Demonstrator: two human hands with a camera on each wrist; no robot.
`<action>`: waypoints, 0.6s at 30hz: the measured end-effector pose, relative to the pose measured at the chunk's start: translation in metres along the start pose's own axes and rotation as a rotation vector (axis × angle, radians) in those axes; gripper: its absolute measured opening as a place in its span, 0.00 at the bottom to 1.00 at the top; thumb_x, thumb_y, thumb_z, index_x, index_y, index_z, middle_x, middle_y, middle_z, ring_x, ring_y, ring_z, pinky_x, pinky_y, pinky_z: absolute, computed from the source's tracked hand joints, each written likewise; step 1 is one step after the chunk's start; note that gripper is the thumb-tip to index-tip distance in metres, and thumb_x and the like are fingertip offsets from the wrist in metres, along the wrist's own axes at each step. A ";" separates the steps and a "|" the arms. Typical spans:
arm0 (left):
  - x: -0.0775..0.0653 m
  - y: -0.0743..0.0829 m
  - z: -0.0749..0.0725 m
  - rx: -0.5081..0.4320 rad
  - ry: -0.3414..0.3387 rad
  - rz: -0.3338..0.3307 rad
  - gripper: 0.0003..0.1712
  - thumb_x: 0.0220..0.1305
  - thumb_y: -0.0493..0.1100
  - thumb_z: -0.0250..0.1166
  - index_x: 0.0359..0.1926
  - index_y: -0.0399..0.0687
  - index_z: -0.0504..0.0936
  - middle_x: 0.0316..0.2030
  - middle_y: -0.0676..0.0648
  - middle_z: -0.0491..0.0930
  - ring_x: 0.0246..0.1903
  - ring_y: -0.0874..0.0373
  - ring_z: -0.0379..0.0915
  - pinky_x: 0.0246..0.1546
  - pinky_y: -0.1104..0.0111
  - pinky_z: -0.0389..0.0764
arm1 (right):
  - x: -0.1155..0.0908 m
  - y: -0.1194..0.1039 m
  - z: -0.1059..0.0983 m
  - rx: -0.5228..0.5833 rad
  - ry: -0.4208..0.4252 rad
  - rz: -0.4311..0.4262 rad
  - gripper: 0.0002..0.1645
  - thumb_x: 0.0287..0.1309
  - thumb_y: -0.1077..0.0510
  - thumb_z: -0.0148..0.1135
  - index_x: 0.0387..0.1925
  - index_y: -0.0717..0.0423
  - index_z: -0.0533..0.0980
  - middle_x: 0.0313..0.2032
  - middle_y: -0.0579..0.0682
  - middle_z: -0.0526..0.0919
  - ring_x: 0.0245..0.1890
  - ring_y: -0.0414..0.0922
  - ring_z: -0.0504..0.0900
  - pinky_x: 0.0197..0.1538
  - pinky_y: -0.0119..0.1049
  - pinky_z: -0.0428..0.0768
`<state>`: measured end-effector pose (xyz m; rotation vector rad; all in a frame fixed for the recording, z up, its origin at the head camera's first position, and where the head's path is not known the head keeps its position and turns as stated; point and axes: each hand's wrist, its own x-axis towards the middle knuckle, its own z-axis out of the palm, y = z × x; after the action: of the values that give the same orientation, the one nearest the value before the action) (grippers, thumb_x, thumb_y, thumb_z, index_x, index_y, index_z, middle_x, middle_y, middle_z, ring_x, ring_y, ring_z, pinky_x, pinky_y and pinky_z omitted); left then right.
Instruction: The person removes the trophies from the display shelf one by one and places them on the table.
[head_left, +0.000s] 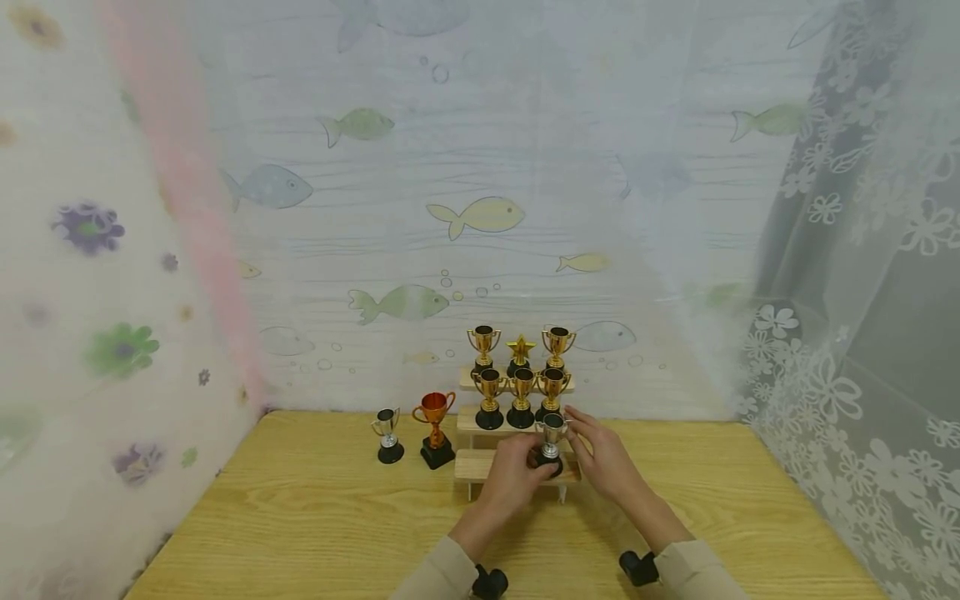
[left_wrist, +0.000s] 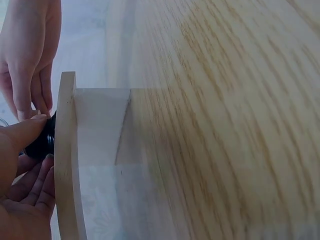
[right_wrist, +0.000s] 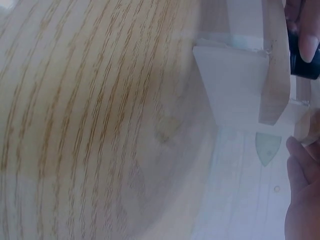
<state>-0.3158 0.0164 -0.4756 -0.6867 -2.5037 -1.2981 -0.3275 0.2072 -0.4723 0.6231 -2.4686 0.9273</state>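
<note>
A small silver trophy cup (head_left: 553, 430) with a black round base stands on the bottom step of a tiered wooden stand (head_left: 480, 467), toward its right end. My left hand (head_left: 513, 475) pinches the black base (left_wrist: 42, 142), thumb in front. My right hand (head_left: 603, 458) is close beside the cup's right handle, fingers extended; whether they touch it is unclear. On the middle step, gold cups (head_left: 522, 387) stand in a row. The top step bears a gold star trophy (head_left: 521, 350) between two gold cups.
Left of the stand, on the wooden table (head_left: 315, 517), are another silver cup (head_left: 387, 437) and an orange-bronze trophy (head_left: 435, 425) with a square black base. Behind them hangs a fish-patterned curtain (head_left: 525, 275). White plates (right_wrist: 235, 85) support the step's underside.
</note>
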 end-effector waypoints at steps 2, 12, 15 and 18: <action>-0.001 -0.001 -0.002 0.004 -0.002 -0.007 0.12 0.61 0.39 0.76 0.45 0.44 0.87 0.35 0.53 0.83 0.30 0.69 0.72 0.29 0.75 0.76 | 0.000 0.000 0.000 0.000 -0.004 0.002 0.18 0.75 0.60 0.56 0.58 0.67 0.79 0.68 0.63 0.73 0.67 0.64 0.72 0.64 0.61 0.72; -0.007 -0.007 -0.015 0.020 -0.002 -0.036 0.11 0.61 0.39 0.76 0.44 0.46 0.87 0.35 0.54 0.83 0.30 0.68 0.72 0.30 0.74 0.76 | -0.001 0.000 0.001 -0.010 -0.013 -0.003 0.23 0.75 0.61 0.56 0.66 0.71 0.73 0.69 0.63 0.71 0.68 0.64 0.71 0.65 0.61 0.70; -0.008 -0.011 -0.017 0.028 0.004 -0.041 0.09 0.61 0.39 0.76 0.42 0.46 0.87 0.33 0.55 0.82 0.28 0.68 0.71 0.29 0.74 0.75 | -0.001 0.000 0.002 -0.009 -0.016 -0.003 0.24 0.76 0.61 0.55 0.66 0.71 0.72 0.70 0.63 0.71 0.68 0.64 0.70 0.66 0.61 0.70; -0.009 -0.014 -0.020 0.041 0.007 -0.041 0.09 0.61 0.40 0.76 0.41 0.45 0.87 0.33 0.55 0.82 0.28 0.68 0.70 0.29 0.74 0.75 | -0.001 0.001 0.002 -0.008 -0.016 -0.003 0.24 0.76 0.60 0.54 0.66 0.71 0.72 0.70 0.62 0.71 0.69 0.64 0.70 0.67 0.61 0.69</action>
<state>-0.3156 -0.0091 -0.4779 -0.6237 -2.5437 -1.2565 -0.3279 0.2065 -0.4747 0.6337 -2.4833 0.9147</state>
